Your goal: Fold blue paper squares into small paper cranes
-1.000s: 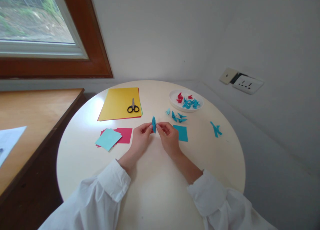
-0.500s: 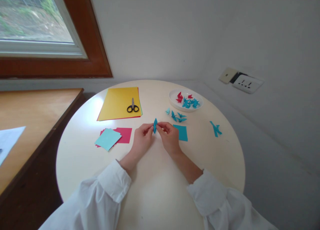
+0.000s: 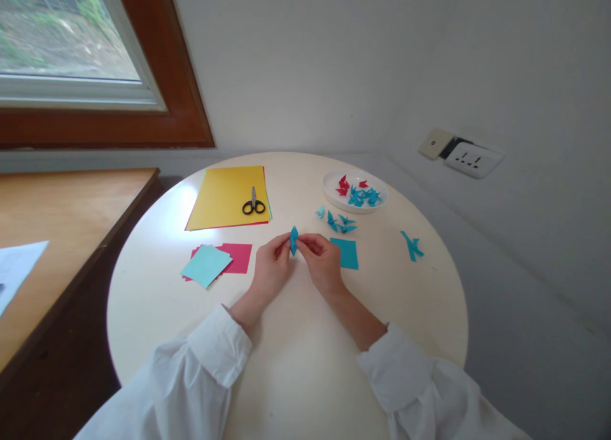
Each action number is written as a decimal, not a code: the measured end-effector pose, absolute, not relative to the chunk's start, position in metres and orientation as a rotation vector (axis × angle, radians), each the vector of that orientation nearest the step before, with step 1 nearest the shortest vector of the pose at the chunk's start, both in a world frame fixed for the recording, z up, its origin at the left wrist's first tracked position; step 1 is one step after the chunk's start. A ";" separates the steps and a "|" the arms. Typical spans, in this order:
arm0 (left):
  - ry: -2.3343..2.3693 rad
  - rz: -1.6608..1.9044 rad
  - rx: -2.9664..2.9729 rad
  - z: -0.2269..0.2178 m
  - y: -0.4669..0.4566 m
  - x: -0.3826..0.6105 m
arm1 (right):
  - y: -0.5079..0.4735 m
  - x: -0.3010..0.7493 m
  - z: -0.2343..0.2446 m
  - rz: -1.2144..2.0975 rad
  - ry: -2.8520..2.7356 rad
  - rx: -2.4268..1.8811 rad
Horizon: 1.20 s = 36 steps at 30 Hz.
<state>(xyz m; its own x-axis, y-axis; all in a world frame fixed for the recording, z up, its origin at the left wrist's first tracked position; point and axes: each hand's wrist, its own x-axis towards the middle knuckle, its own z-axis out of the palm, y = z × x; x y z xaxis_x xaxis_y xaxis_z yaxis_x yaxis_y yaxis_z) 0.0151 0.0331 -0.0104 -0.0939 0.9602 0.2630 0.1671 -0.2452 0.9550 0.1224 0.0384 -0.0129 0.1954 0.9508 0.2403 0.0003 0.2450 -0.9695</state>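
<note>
Between my two hands, over the middle of the table, is a small piece of folded blue paper (image 3: 294, 241), narrow and pointed at top and bottom. My left hand (image 3: 273, 260) pinches its left side between thumb and fingers. From the other side my right hand (image 3: 323, 262) grips it the same way. Beside my right hand, partly covered by it, lies a blue paper square (image 3: 348, 254). Several small blue folded paper cranes (image 3: 342, 223) and a paler folded piece (image 3: 320, 212) rest just beyond that hand.
On the round white table (image 3: 286, 376), a white plate (image 3: 329, 198) holds red and blue folded paper. Black-handled scissors (image 3: 253, 203) lie on yellow sheets (image 3: 224, 195). Light blue (image 3: 207, 266) and pink squares (image 3: 241, 258) lie left; blue paper strips (image 3: 412, 246) lie right.
The folded blue paper has shifted slightly left between my fingers and shows a little wider. Both hands keep their pinch in nearly the same place.
</note>
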 end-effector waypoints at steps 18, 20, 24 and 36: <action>1.184 1.483 1.357 -0.011 0.033 0.015 | 0.040 0.123 -0.012 0.976 -1.068 -1.109; 1.200 1.491 1.354 -0.010 0.033 0.015 | 0.041 0.123 -0.012 1.001 -1.055 -1.109; 1.209 1.506 1.303 -0.008 0.032 0.016 | 0.041 0.123 -0.012 1.016 -1.053 -1.118; 1.215 1.426 1.250 -0.011 0.035 0.014 | 0.043 0.124 -0.014 1.081 -1.121 -1.118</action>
<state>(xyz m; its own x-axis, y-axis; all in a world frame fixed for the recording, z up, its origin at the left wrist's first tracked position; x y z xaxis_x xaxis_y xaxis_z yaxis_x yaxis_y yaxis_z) 0.0144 0.0347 -0.0108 -0.1277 0.9798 0.1539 -0.0034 -0.1556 0.9878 0.1241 0.0434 -0.0138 0.1159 0.9872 0.1097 -0.0737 0.1187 -0.9902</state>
